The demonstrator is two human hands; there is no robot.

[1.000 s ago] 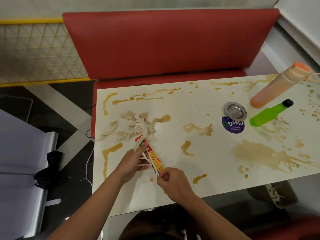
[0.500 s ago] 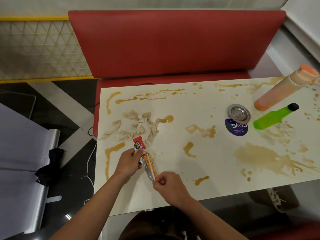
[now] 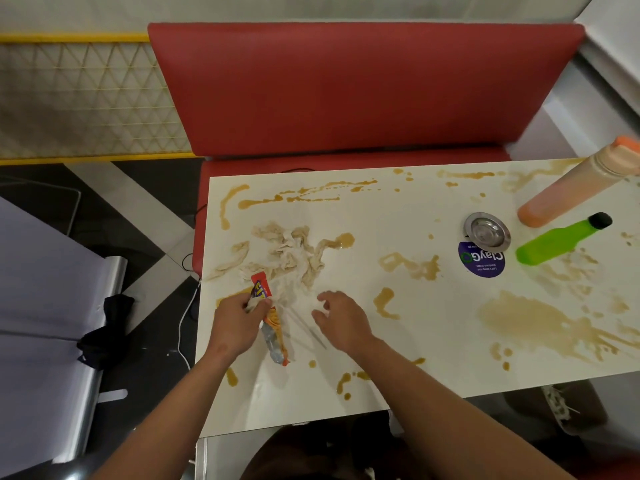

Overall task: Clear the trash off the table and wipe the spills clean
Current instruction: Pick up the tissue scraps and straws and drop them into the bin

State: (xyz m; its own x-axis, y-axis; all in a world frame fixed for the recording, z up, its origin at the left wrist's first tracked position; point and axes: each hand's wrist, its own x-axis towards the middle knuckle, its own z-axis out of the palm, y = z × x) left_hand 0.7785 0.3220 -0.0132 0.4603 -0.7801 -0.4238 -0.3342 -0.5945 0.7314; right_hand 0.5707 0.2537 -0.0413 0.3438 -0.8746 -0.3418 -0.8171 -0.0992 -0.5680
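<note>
Trash-gathering step, I'd say; left hand [image 3: 239,323] clenched round the snack wrapper [image 3: 268,317], lower left of centre on the table [image 3: 433,344]; right hand [image 3: 341,320] loose-fingered and empty beside it; soggy tissues [image 3: 291,252] just above; next, likely scoop those up; brown spills [image 3: 540,320] unwiped.

A second ago both hands pinched the crumpled red-and-orange snack wrapper [image 3: 271,320] between them. Now the right hand [image 3: 341,320] has let go and hovers with spread fingers at the wrapper's 3 o'clock. The left hand [image 3: 237,322] alone grips it, lower end dangling toward 6 o'clock. The thin clear plastic strip [image 3: 306,327] lies on the table between the hands.
</note>
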